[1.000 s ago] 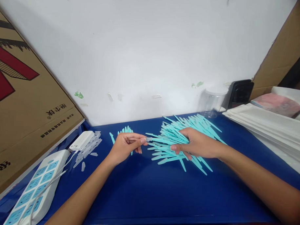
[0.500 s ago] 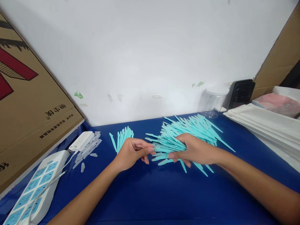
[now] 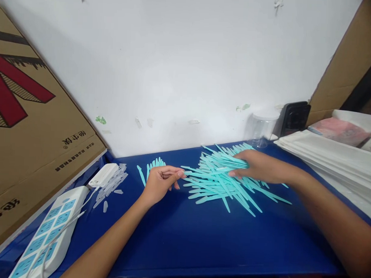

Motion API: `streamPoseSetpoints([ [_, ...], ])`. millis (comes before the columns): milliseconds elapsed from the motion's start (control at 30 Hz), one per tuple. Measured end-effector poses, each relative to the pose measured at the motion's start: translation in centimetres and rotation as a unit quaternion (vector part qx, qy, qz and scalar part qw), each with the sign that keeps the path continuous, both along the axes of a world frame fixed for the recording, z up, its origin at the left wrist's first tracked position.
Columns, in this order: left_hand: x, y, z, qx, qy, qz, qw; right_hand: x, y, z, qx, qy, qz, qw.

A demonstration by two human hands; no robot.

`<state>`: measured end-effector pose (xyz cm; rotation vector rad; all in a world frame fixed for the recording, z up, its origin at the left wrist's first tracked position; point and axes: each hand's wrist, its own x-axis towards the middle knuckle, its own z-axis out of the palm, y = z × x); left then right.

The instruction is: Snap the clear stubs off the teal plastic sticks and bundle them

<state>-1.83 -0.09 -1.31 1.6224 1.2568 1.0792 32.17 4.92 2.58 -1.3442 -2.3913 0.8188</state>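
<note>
A heap of slim turquoise plastic sticks, which look like eyebrow razors (image 3: 226,187), lies loosely fanned across the middle of the blue table. My left hand (image 3: 162,183) pinches the end of one turquoise stick (image 3: 193,173) at the heap's left side; its other end reaches over the heap. My right hand (image 3: 254,165) is closed on a small bundle of sticks (image 3: 231,161) at the upper right of the heap, thumb below and fingers above. Behind my left hand lies a smaller, roughly parallel group of turquoise sticks (image 3: 152,165), partly hidden by it.
Small translucent pieces (image 3: 112,183) lie on the left by a white adapter (image 3: 103,174) and a power strip (image 3: 50,231) with cables. A clear lidded jar (image 3: 261,127) stands against the wall. White packaging sheets (image 3: 327,160) are stacked on the right; a cardboard box (image 3: 36,129) borders the left.
My right hand has moved up and right with its bundle, away from my left hand. My left hand has shifted slightly left, pinching one stick's end. The view has shifted a little.
</note>
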Motion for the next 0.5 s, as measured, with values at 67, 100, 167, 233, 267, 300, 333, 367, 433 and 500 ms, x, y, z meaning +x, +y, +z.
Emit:
streamPoseSetpoints([
  [67,0.4,-0.2,-0.4,0.0,0.016,-0.009,1.0,0.7,0.6,0.1,0.031,-0.016,-0.046,0.998],
  [100,0.7,-0.3,-0.6,0.001,0.031,-0.014,0.999,0.8,0.8,0.0,0.047,-0.017,-0.069,0.996],
  [167,1.2,-0.6,-0.8,0.028,0.084,-0.022,0.996,0.6,1.1,-0.1,0.07,-0.007,-0.095,0.993],
  [233,1.2,-0.7,-0.5,0.098,0.169,-0.022,0.98,-0.1,1.1,-0.3,0.074,0.006,-0.099,0.992],
  [267,0.8,-0.6,-0.1,0.141,0.217,-0.013,0.966,-0.4,1.0,-0.4,0.074,0.009,-0.096,0.993],
  [300,0.2,-0.5,0.5,0.178,0.267,0.003,0.947,-0.8,0.8,-0.6,0.075,0.013,-0.089,0.993],
  [333,-0.8,-0.2,1.2,0.204,0.315,0.028,0.926,-1.2,0.7,-0.7,0.079,0.019,-0.083,0.993],
  [367,-2.2,0.1,1.9,0.209,0.364,0.055,0.906,-1.5,0.5,-0.8,0.087,0.027,-0.079,0.993],
  [433,-5.7,0.8,3.5,0.163,0.463,0.101,0.865,-2.0,0.1,-1.0,0.111,0.046,-0.076,0.99],
  [500,-10.0,1.2,4.7,0.073,0.53,0.123,0.836,-2.3,-0.2,-1.1,0.129,0.061,-0.088,0.986],
])
